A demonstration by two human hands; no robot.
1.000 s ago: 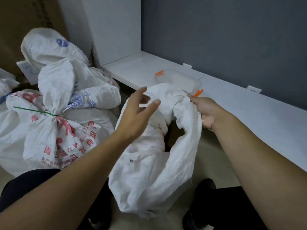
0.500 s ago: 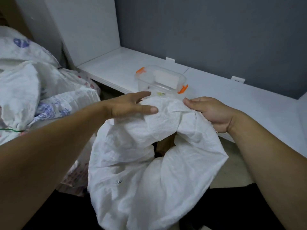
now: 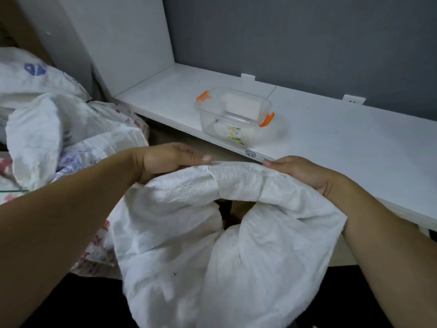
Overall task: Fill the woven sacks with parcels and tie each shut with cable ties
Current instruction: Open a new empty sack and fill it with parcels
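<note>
Head view: my left hand (image 3: 165, 159) and right hand (image 3: 300, 171) each pinch the far rim of the crumpled white woven sack (image 3: 212, 245), mouth part open, below the white shelf's (image 3: 331, 138) front edge; clear orange-latched plastic box (image 3: 234, 117) near that edge.

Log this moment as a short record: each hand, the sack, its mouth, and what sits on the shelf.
left hand: grips the sack's rim
right hand: grips the same rim, further right
sack: plain white woven, crumpled, between the arms
mouth: still open, a dark gap shows; no tie on it
shelf: white, carries a clear box with orange clips
</note>
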